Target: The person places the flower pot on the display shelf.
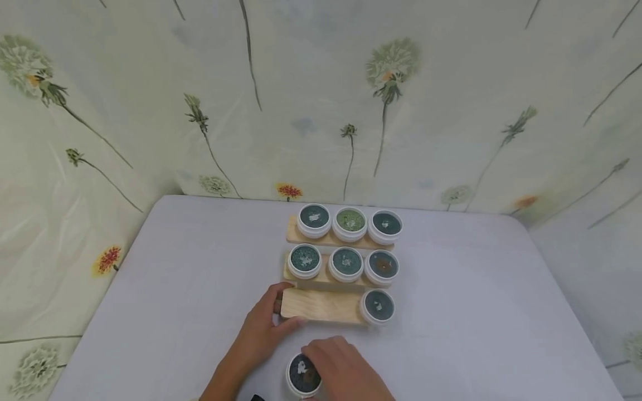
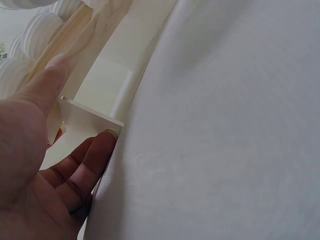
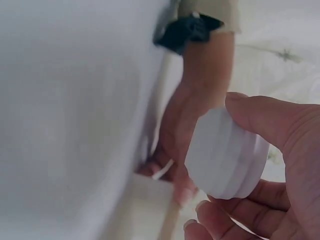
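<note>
My left hand grips the left end of the front wooden board of a tiered stand. In the left wrist view the thumb lies along the wood, and the fingers curl behind a pale upright support under it. Nearer me, my right hand holds a round white jar with a dark speckled top. Its ridged white side shows between thumb and fingers in the right wrist view. At the right end of the front board sits another white jar, dark-topped with a pale patch.
Behind the front board, the middle board and back board each carry a row of three white jars with green or dark tops. The stand is on a white-covered table. A dandelion-print sheet hangs behind it and at the sides.
</note>
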{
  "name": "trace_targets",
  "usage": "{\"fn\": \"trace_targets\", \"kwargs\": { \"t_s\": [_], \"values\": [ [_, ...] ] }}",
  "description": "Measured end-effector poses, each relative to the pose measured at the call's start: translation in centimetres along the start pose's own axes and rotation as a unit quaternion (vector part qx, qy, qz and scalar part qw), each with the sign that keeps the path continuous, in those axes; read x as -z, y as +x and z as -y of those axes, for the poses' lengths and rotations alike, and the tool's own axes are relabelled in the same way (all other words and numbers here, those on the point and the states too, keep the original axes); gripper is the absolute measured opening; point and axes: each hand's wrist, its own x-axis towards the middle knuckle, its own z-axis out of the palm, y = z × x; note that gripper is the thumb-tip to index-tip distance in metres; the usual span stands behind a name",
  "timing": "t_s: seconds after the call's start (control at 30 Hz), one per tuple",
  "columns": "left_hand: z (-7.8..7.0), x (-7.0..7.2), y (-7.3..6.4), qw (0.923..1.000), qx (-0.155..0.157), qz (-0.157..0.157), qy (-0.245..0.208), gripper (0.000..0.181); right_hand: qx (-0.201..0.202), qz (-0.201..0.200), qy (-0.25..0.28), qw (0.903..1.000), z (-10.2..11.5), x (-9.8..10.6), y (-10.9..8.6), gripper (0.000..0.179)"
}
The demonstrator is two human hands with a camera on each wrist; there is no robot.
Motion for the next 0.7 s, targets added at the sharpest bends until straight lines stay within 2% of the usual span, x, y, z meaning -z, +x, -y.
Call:
{"fn": "trace_targets", "kwargs": {
  "t_s": [0.13, 0.37, 0.5, 0.7],
  "values": [
    [0.2, 0.1, 0.0, 1.0000, -0.004, -0.001, -0.002, 0.076, 0.017, -0.047, -0.052, 0.9974, -0.6, 1.6, 0.5, 0.062],
    [0.3, 0.0, 0.0, 1.0000, -0.001, 0.001, -0.004, 0.079, -0.074, -0.051, -0.074, 0.9932, -1.0, 3.1, 1.4, 0.066],
    [0.3, 0.0, 0.0, 1.0000, -0.004, 0.003, -0.004, 0.079, -0.091, -0.081, -0.074, 0.9898, -1.3, 3.1, 1.6, 0.066],
    [0.5, 0.0, 0.1, 0.9999, -0.008, 0.006, 0.006, 0.078, -0.122, -0.091, -0.077, 0.9854, -1.7, 2.8, 2.0, 0.067]
  ]
}}
